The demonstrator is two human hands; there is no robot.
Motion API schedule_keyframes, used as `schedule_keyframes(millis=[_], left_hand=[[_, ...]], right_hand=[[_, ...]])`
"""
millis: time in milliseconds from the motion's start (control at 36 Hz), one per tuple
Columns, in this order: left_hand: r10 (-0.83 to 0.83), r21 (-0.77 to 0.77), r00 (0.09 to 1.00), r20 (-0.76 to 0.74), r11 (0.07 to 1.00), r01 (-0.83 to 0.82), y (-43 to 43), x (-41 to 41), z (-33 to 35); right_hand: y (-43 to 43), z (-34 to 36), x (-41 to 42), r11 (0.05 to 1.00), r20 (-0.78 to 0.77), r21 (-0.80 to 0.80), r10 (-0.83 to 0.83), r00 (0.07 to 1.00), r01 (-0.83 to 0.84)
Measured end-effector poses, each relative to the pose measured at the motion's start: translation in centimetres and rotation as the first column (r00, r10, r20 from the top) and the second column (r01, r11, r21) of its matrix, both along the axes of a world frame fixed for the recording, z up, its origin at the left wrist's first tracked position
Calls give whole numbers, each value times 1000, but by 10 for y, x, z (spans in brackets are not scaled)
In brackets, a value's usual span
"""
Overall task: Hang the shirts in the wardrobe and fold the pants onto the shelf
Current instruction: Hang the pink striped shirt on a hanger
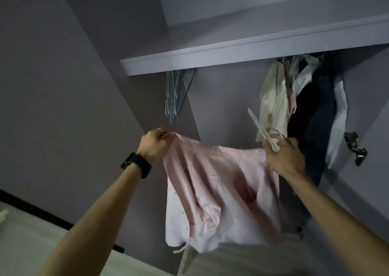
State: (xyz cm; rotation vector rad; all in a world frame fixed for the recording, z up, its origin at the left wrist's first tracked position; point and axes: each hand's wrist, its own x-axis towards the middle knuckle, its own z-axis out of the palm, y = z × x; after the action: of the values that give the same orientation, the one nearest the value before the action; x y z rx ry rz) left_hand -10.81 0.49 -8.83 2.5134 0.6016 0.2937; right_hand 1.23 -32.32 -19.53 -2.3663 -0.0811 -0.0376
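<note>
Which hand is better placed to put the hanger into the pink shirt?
Probably the right hand: it already holds the white hanger above the pink shirt. The left hand grips only the shirt's far edge.

A pink striped shirt (221, 181) is held up, spread and hanging, gripped along its top edge at 10 and 2 o'clock. A white hanger (260, 127) is held tilted at its 1 o'clock, below the hung shirts (272, 99).
</note>
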Motion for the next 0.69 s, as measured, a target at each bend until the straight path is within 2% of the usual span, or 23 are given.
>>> schedule_keyframes(millis=[167,278,361,528,611,694], left_hand=[[-88,170,994,-71,980,99,-18,21,-9],[-86,204,993,-75,974,100,-27,32,-18],[-111,220,991,-73,967,125,-35,37,-21],[-249,228,968,-25,941,248,-74,39,-26],[-286,197,958,20,941,276,-89,38,-25],[-341,166,938,56,930,328,-97,32,-25]], right_hand=[[0,11,-54,974,7,220,49,999,-49],[-5,8,-87,942,38,314,116,993,-122],[-3,0,-100,962,86,239,117,989,-135],[23,-3,-93,965,80,140,211,974,-220],[42,-5,-84,953,39,-4,304,952,-304],[60,-12,-79,961,-38,34,277,960,-276]])
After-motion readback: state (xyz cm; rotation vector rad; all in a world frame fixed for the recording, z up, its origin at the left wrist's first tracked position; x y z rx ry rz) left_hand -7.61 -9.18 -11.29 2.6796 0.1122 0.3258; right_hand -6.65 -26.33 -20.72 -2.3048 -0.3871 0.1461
